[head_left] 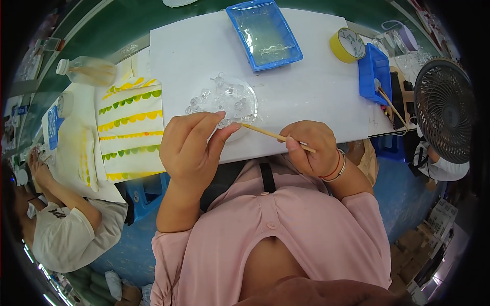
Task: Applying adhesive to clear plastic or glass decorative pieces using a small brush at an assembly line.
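Clear plastic pieces [223,99]: one cluster, too many and too glassy to count, heaped on one clear round dish [247,97] on the white table [316,86], near its front edge.

Counted elsewhere: one wooden stick [268,133], two blue trays, one roll of yellow tape [347,45], one black fan [443,109].

Left to right:
- Far left: a second person's hand [37,166], over another surface, apart from the work.
- One clear plastic bottle [87,70], lying on its side; beside it one white sheet with yellow and green scalloped stripes [130,127].
- Left hand [191,145]: curled, back toward camera, fingertips pinching one clear piece at near edge of dish; wrist over table edge.
- Stick: slanted, tip touching the piece at left fingertips.
- Large blue tray [263,33]: behind dish, clear contents inside.
- Right hand [311,150]: closed on rear end of stick, pen-style; bracelets at wrist.
- Tape roll and small blue tray [375,71]: right rear; more sticks leaning in the tray.
- Fan: far right, off the table.

Path between hands and dish unobstructed.
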### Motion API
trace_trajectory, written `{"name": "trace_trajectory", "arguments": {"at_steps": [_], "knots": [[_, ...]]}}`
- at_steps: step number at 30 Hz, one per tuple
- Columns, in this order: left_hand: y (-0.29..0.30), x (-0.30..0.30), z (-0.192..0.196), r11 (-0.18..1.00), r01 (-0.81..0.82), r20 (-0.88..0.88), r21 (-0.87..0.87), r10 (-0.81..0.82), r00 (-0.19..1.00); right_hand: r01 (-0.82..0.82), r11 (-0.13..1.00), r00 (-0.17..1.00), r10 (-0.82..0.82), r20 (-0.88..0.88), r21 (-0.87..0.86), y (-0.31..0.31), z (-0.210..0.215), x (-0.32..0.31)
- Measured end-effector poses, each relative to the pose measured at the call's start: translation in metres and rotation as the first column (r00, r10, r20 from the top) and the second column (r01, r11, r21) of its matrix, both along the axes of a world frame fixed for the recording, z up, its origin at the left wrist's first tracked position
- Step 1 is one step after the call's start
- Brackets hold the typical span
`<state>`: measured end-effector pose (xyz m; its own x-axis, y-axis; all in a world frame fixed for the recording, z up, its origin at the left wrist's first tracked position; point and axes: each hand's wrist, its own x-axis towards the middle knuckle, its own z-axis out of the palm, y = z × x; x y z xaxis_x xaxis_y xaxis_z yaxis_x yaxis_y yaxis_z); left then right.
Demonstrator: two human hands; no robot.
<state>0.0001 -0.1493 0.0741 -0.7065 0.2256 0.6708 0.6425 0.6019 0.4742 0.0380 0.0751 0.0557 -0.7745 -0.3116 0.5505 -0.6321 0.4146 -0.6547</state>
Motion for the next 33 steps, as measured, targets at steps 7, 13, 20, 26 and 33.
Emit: {"name": "trace_trajectory", "arguments": {"at_steps": [7,13,20,26,33], "knots": [[0.001,0.002,-0.001,1.0,-0.022,-0.001,-0.004,0.022,1.0,0.119,0.992,0.99,-0.115,0.082,-0.037,0.011,0.004,0.0],[-0.004,-0.002,0.008,0.999,0.032,0.1,-0.024,-0.029,0.995,0.051,0.998,0.999,-0.05,0.02,-0.026,0.015,0.0,-0.003],[-0.013,-0.131,0.029,0.989,0.097,-0.049,-0.109,-0.103,0.993,0.186,0.894,0.93,-0.026,0.366,-0.408,0.032,-0.002,0.01],[0.039,-0.287,0.018,0.929,-0.052,0.07,-0.366,0.084,0.994,0.161,0.967,0.966,-0.114,0.23,-0.199,0.036,-0.012,0.013],[0.096,-0.323,0.007,0.829,0.072,0.107,-0.555,-0.014,0.994,0.091,0.995,0.991,-0.086,0.1,-0.05,0.035,-0.002,0.005]]}}
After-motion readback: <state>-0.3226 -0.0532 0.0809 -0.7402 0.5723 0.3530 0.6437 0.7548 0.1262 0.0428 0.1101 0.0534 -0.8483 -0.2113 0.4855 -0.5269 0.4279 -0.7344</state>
